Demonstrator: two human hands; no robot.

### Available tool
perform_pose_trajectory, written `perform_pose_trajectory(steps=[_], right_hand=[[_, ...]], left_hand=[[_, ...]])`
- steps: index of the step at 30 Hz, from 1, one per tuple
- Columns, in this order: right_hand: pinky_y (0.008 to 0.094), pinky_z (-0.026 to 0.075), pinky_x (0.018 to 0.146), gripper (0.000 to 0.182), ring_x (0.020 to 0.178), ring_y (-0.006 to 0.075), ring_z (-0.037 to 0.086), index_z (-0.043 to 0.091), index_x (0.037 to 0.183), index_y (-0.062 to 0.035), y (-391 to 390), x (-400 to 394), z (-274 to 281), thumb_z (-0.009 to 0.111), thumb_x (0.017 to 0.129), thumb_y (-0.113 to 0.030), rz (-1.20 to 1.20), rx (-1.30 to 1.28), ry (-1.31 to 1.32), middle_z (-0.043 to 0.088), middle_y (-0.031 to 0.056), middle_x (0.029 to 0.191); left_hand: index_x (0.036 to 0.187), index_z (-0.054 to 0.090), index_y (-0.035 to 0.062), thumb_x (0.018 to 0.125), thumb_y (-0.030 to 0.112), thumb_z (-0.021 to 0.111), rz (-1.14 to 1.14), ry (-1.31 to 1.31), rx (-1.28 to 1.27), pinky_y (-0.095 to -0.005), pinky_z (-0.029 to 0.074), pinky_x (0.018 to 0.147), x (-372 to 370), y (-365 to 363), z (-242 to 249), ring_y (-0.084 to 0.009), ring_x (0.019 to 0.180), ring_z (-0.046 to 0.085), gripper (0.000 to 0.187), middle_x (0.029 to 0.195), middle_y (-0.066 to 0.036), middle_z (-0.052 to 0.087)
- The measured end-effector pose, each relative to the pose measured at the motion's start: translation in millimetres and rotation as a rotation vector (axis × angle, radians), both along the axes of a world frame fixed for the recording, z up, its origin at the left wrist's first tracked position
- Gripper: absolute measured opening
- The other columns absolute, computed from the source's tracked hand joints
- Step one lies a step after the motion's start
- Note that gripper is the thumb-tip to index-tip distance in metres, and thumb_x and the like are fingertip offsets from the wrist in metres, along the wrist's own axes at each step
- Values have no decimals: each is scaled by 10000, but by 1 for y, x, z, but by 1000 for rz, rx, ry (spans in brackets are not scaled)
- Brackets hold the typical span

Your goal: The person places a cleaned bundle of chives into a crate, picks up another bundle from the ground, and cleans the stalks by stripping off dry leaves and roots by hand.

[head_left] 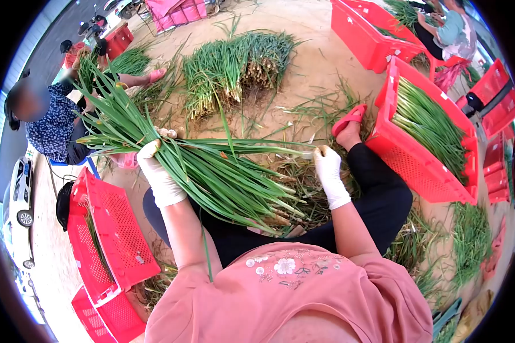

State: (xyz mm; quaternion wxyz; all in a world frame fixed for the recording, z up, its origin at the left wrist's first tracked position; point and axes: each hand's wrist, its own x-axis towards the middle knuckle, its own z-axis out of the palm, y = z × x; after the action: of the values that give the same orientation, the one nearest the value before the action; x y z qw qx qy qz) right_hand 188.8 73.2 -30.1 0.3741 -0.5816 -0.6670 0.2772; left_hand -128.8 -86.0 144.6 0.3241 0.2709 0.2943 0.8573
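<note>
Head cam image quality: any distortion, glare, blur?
Head view: strong fisheye, black corners, white car tipped sideways near the left rim, pale ground beside it nearly blown out; head view, centre: green bunch fairly sharp; head view, left: blur patch over a seated person.

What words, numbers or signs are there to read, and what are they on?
None that I can read.
Red crate at picture left: a pale patch, too small to tell if there's writing.
White car: any marks are too small and blurred.
Pink top: flowers, no letters visible.
</note>
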Motion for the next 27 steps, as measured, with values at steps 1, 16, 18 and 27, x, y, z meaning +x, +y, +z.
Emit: perform_pose_trajectory(steps=[1, 16, 18, 27], right_hand=[[383, 475, 656, 188, 717, 335, 617, 636, 806, 0, 8, 21, -10, 569, 776, -172, -80, -20, -45, 616, 205, 737], [254, 446, 811, 529, 844, 117, 551, 418, 1277, -19, -12, -44, 80, 630, 797, -91, 1080, -939, 1065, 577, 37, 953], [241, 465, 792, 447, 791, 103, 562, 482, 1225, -5, -10, -41, 76, 628, 820, -124, 1062, -1129, 1029, 589, 24, 896], [244, 243, 441, 251, 430, 77, 248, 449, 666, -142, 25, 28, 61, 425, 903, -224, 470, -878, 2175, 263, -60, 506]], left_hand=[[887, 510, 23, 657, 134, 646, 78, -7, -60, -397, 444, 851, 20, -2, 16, -220, 775, 573, 289, 764, -76, 569], [844, 541, 37, 735, 203, 651, 157, -212, -26, -319, 432, 906, -3, -21, 15, -159, 795, 554, 228, 805, -53, 569], [849, 543, 28, 752, 187, 645, -169, -251, 288, -316, 437, 907, -17, -20, 6, -158, 790, 556, 213, 806, -59, 576], [812, 557, 63, 732, 181, 672, 16, -226, 218, -321, 422, 921, -26, -28, -1, -135, 775, 560, 183, 800, -33, 598]])
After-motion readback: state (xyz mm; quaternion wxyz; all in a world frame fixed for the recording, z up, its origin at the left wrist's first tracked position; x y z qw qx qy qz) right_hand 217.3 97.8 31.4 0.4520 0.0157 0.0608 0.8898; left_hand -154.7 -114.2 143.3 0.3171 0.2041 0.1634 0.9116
